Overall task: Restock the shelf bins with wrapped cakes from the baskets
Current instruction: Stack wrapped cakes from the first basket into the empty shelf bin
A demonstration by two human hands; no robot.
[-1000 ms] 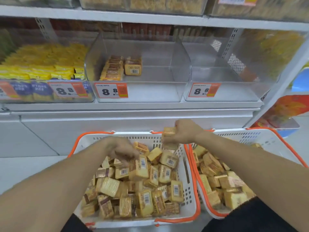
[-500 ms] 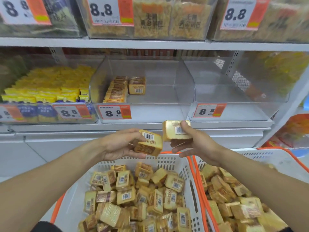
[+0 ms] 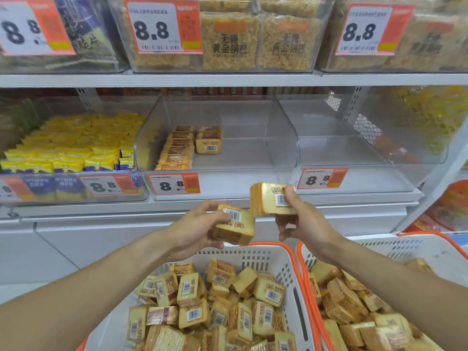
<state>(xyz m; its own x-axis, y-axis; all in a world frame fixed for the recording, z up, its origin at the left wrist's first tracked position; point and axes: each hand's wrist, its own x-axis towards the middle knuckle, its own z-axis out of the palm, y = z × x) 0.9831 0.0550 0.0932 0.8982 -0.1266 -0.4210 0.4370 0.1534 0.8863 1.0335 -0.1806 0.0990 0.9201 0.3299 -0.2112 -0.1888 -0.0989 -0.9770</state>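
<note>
In the head view, the person's left hand [image 3: 195, 228] grips one wrapped cake [image 3: 234, 224] with curled fingers and thumb, the barcode face turned up. The right hand [image 3: 302, 224] pinches a second cake [image 3: 271, 198] between thumb and fingers, a little higher and just beside the first; the two cakes nearly touch at their corners. Both are held in the air in front of the shelf edge, below the clear bins and above the baskets.

The middle bin [image 3: 278, 148] holds only a small start: a row of cakes [image 3: 177, 148] standing along its left side and a short stack [image 3: 209, 141] just beside that row. Most of its floor is bare. The right bin [image 3: 379, 153] shows no cakes at all. The left bin [image 3: 76, 148] is packed with yellow packets of another product, so it seems not to belong to this job.

Below, the left basket [image 3: 286, 264] is heaped with wrapped cakes [image 3: 215, 307], and the right basket [image 3: 430, 252] also carries a deep pile. Judged from this, the restocking is at an early stage: a handful is shelved, two more are on their way, and by far the greater part remains in the baskets. The next placement probably belongs beside the short stack in the middle bin.
</note>
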